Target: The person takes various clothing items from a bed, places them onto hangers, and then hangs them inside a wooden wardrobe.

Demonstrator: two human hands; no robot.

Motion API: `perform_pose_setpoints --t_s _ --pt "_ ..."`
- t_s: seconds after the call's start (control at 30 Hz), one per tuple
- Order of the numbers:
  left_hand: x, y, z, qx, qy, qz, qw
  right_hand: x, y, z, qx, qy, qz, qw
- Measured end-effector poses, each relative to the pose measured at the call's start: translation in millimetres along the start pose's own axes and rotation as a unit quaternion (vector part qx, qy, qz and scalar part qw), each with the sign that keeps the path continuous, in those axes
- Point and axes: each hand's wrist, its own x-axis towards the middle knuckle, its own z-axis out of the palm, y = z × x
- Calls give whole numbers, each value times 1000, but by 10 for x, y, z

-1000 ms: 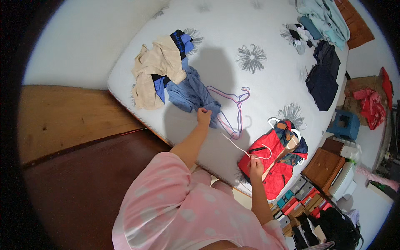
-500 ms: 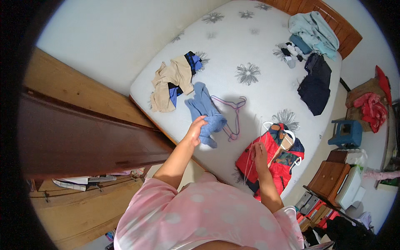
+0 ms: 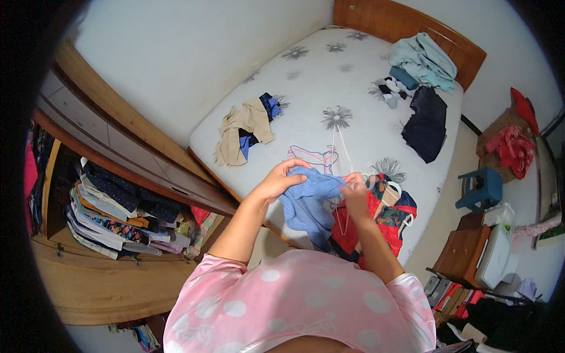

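Observation:
A light blue garment hangs in folds between my hands over the near edge of the bed. My left hand grips its upper left part, thumb on top. With closed fingers, my right hand holds a thin white hanger and meets the garment's right edge; slight blur hides the exact grip. Beyond the garment, pink and blue-purple hangers lie on the mattress. Red and dark garments with white hangers lie beside my right forearm.
The flower-printed mattress bears beige clothes at left, dark trousers, socks and a pale blue-green cloth at far right. An open wardrobe with folded clothes stands left. A blue stool stands right of the bed.
The blue garment has been lifted off the bed and drawn nearer. My right hand has moved up and left to meet it, bringing the white hanger along. The view has swung left, revealing the wardrobe's inside.

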Motion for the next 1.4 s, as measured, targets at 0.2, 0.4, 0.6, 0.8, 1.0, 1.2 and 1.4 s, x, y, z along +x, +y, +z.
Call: perform_pose_setpoints --t_s 0.2,0.4,0.6,0.8,1.0,1.2,1.4 --pt "2 -28 -54 425 52 121 896 161 -510 -726 38 177 3 984" --pt "220 -201 -189 435 94 189 875 175 -759 -1240 63 276 -80 956" --pt "311 12 -92 372 126 181 902 51 -903 -1357 52 302 -62 950" --pt "319 251 23 159 91 139 973 101 -588 -1449 -26 280 -59 958" --pt "254 292 238 -64 99 55 992 -60 -684 -1093 3 164 70 984" --pt "305 21 588 -22 11 33 999 -188 -757 -339 59 -42 50 996" --pt "214 -93 933 15 -47 81 995 -216 -637 -165 77 -17 39 996"
